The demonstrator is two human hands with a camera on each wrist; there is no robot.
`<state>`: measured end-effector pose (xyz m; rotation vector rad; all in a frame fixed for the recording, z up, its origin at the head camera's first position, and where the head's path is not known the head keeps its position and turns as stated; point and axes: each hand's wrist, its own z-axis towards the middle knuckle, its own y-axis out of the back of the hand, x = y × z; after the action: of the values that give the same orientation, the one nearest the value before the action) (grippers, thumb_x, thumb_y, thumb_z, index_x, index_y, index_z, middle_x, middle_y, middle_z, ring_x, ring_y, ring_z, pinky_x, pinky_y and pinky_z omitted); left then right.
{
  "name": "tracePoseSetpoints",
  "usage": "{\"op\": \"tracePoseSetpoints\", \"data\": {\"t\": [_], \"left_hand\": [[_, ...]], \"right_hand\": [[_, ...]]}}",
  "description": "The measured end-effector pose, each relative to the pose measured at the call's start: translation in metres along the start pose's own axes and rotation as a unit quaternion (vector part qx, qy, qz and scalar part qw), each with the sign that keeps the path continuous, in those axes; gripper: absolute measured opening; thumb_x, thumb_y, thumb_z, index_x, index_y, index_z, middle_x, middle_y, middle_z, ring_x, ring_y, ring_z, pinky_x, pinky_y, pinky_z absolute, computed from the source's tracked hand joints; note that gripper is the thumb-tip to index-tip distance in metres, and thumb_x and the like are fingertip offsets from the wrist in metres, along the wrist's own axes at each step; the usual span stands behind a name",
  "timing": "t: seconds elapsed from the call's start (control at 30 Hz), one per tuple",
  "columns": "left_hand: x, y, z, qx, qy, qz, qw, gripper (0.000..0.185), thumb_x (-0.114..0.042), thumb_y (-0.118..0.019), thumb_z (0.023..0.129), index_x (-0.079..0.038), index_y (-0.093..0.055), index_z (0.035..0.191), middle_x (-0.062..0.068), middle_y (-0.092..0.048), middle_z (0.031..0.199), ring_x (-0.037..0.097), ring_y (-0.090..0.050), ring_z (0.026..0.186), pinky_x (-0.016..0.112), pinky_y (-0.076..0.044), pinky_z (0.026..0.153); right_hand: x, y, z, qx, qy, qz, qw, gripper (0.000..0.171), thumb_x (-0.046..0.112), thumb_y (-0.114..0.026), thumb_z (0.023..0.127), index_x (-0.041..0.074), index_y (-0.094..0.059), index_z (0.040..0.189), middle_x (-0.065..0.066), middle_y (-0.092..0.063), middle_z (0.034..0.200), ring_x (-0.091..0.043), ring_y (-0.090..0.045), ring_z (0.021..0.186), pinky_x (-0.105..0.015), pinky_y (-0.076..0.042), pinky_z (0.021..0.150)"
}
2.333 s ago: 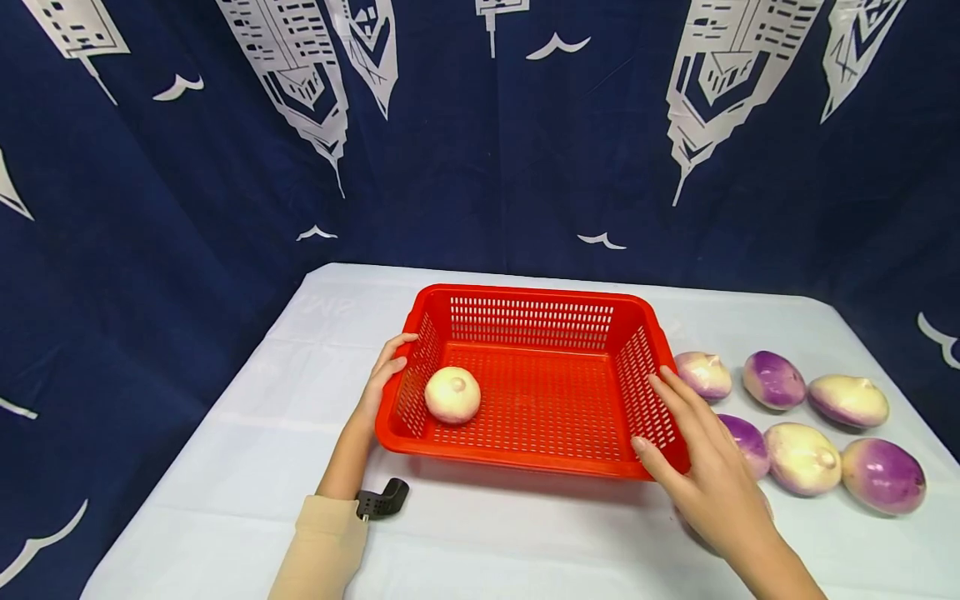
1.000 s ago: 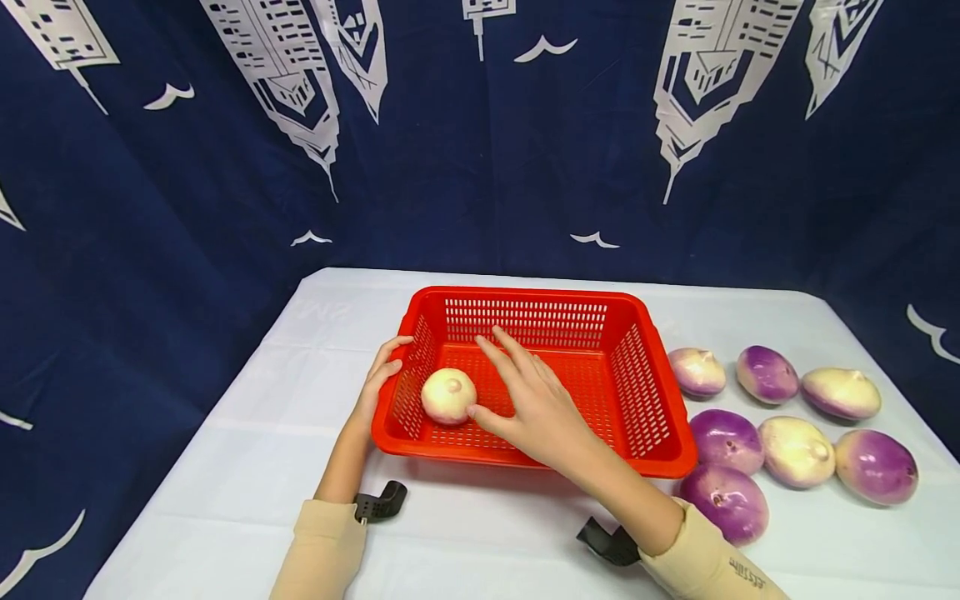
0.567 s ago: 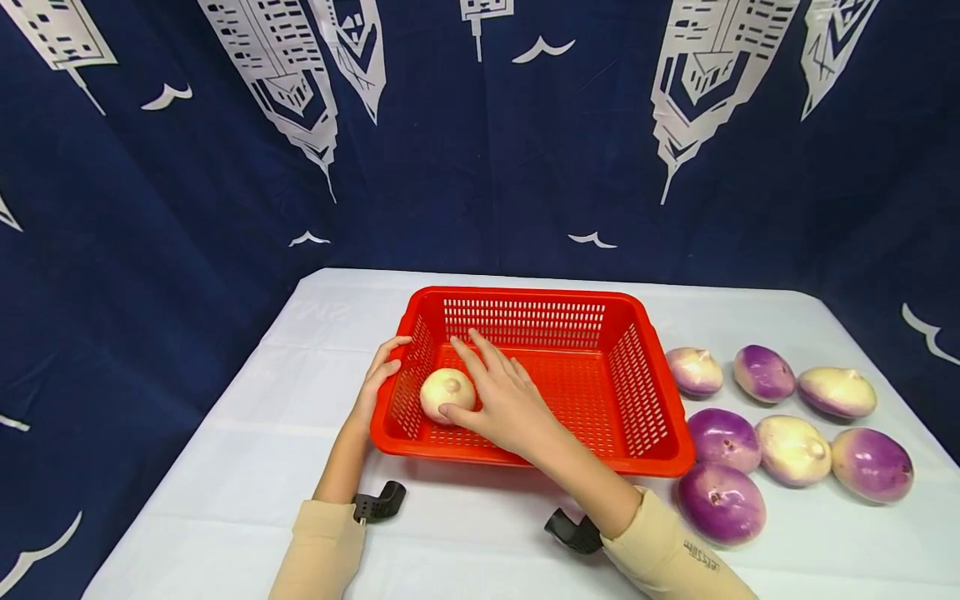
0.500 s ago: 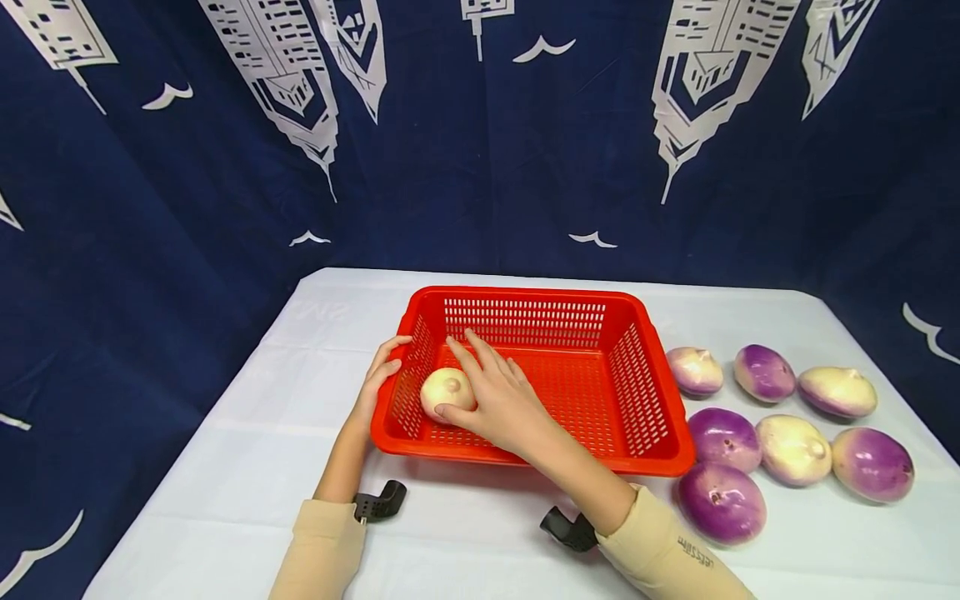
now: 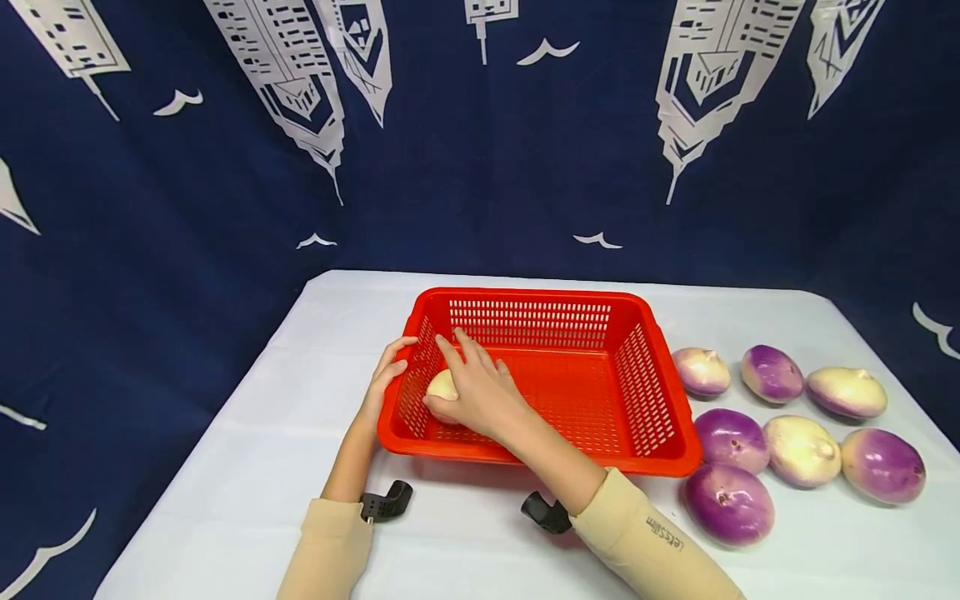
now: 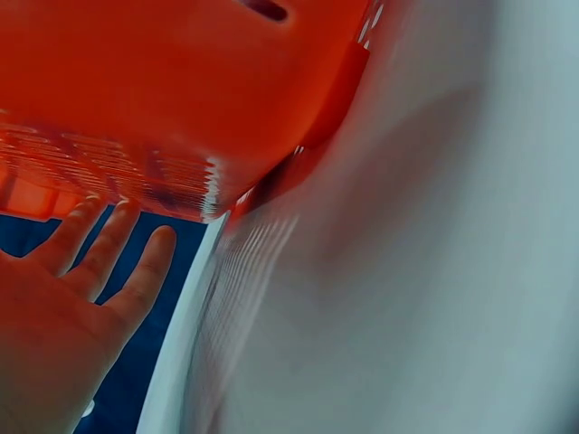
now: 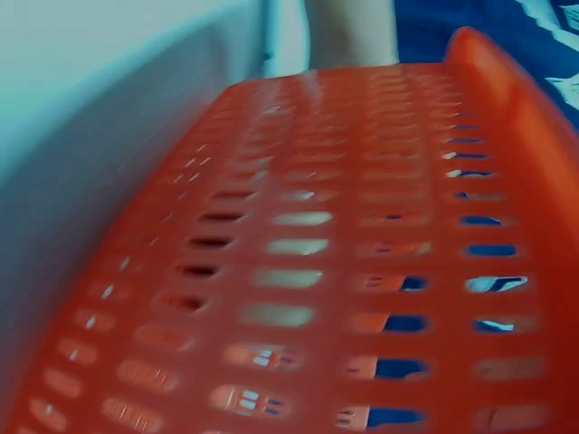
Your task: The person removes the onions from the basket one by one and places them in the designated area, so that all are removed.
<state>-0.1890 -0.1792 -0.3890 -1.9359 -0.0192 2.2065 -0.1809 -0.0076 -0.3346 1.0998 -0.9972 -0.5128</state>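
Note:
A red plastic basket [image 5: 540, 461] with slotted walls stands on the white table. Inside it, at the left, lies a pale turnip [image 5: 441, 385], partly hidden by my right hand. That right hand [image 5: 480, 396] reaches over it with extended fingers, the thumb across its near side; whether they touch cannot be told. My left hand [image 5: 386, 375] rests on the basket's left rim. In the left wrist view, fingers [image 6: 113, 240] of the left hand lie loosely extended by the basket's outer wall. The right wrist view is filled by the slotted basket wall [image 7: 344, 181], with no hand visible.
Right of the basket lie several purple-and-white turnips [image 5: 802, 450], the nearest purple one [image 5: 729, 504] close to the basket's front right corner. A dark blue curtain [image 5: 495, 167] with white prints hangs behind the white table [image 5: 255, 467].
My right hand has moved left from the basket's right rim to over the pale turnip, covering more of it. My left hand has stayed at the left rim. The basket has stayed in place.

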Motion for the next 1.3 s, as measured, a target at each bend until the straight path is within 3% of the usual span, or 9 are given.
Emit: {"op": "tracePoseSetpoints", "data": {"t": [0.17, 0.57, 0.77, 1.1, 1.3], "left_hand": [[0.001, -0.004, 0.006, 0.014, 0.002, 0.0, 0.9999, 0.045, -0.006, -0.02, 0.089, 0.0, -0.023, 0.133, 0.013, -0.03, 0.131, 0.021, -0.037, 0.115, 0.026, -0.036, 0.094], [-0.001, -0.001, 0.005, 0.001, -0.005, 0.004, 1.0, 0.045, -0.005, -0.02, 0.089, 0.002, -0.023, 0.133, 0.013, -0.033, 0.129, 0.023, -0.037, 0.115, 0.029, -0.034, 0.095], [0.001, -0.002, 0.0, -0.011, -0.001, 0.012, 0.9999, 0.044, -0.007, -0.022, 0.089, 0.001, -0.025, 0.133, 0.013, -0.032, 0.13, 0.023, -0.036, 0.117, 0.028, -0.033, 0.096], [0.0, -0.002, -0.001, -0.01, -0.004, 0.003, 0.9999, 0.044, -0.006, -0.022, 0.089, 0.0, -0.026, 0.132, 0.011, -0.033, 0.13, 0.021, -0.038, 0.115, 0.026, -0.035, 0.094], [0.001, -0.002, -0.001, -0.015, -0.002, -0.003, 0.9999, 0.043, -0.006, -0.023, 0.089, 0.0, -0.027, 0.131, 0.011, -0.035, 0.129, 0.018, -0.04, 0.113, 0.025, -0.036, 0.093]], "right_hand": [[-0.007, -0.006, 0.001, 0.023, -0.036, 0.005, 0.999, 0.078, 0.044, -0.061, 0.079, 0.017, -0.027, 0.143, -0.009, -0.019, 0.15, -0.031, -0.029, 0.134, -0.06, -0.031, 0.098], [-0.005, -0.017, 0.005, 0.06, -0.037, -0.01, 0.997, 0.084, 0.042, -0.065, 0.077, 0.015, -0.023, 0.144, -0.013, -0.018, 0.15, -0.036, -0.031, 0.131, -0.058, -0.034, 0.096], [-0.004, -0.021, 0.002, 0.087, -0.033, -0.026, 0.995, 0.086, 0.043, -0.066, 0.077, 0.014, -0.022, 0.144, -0.014, -0.015, 0.15, -0.037, -0.03, 0.132, -0.057, -0.041, 0.09], [-0.005, -0.023, 0.001, 0.132, -0.053, -0.016, 0.99, 0.084, 0.043, -0.066, 0.077, 0.02, -0.022, 0.144, -0.014, -0.012, 0.151, -0.041, -0.024, 0.134, -0.055, -0.042, 0.09], [-0.005, -0.025, 0.0, 0.144, -0.054, -0.012, 0.988, 0.076, 0.038, -0.067, 0.078, 0.021, -0.03, 0.142, -0.014, -0.016, 0.15, -0.04, -0.032, 0.131, -0.054, -0.042, 0.09]]}}
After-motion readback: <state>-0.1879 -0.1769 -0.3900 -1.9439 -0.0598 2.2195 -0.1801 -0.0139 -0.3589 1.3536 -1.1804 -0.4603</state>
